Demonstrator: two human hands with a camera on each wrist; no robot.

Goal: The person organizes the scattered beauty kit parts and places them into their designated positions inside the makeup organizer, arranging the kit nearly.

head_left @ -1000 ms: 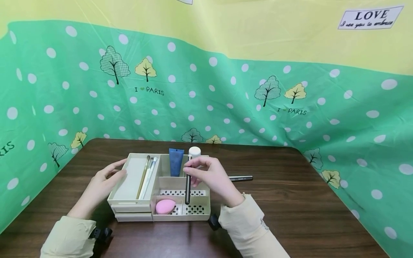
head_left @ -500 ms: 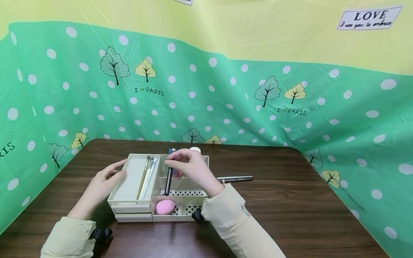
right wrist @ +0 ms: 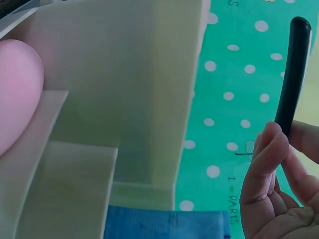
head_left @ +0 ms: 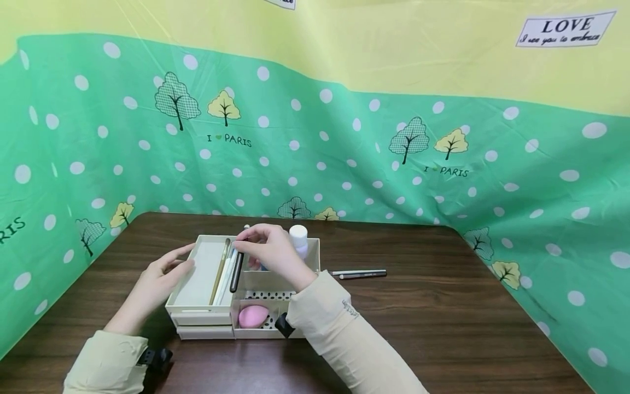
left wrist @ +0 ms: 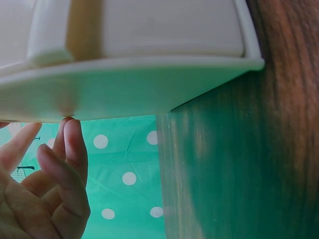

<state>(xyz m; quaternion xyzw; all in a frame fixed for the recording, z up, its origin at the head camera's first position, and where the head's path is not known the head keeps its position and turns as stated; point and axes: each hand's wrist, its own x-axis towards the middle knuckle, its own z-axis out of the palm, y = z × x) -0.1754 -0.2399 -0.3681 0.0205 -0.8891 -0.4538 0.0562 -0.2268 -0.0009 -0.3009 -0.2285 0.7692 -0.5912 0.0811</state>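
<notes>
My right hand (head_left: 275, 254) pinches a black-handled makeup brush (head_left: 237, 272) between thumb and fingers, over the right edge of the organizer's top-left tray. In the right wrist view the black handle (right wrist: 294, 74) points up out of the fingertips (right wrist: 271, 137). Several slim brushes (head_left: 221, 273) lie lengthwise in that tray, just left of the held one. My left hand (head_left: 155, 284) is at the left side of the cream organizer (head_left: 204, 319). The left wrist view has its fingertips (left wrist: 74, 127) touching the organizer's side wall (left wrist: 129, 89), fingers loosely bent.
A pink makeup sponge (head_left: 253, 317) sits in the front compartment. At the back stand a white-capped bottle (head_left: 298, 235) and a blue tube (right wrist: 164, 222), mostly hidden by my right hand in the head view. More brushes (head_left: 364, 274) lie on the dark wooden table (head_left: 443, 328), right of the organizer.
My right hand has carried the black brush leftward from above the right compartments to the tray's edge. The white-capped bottle shows again. The left hand stays where it was.
</notes>
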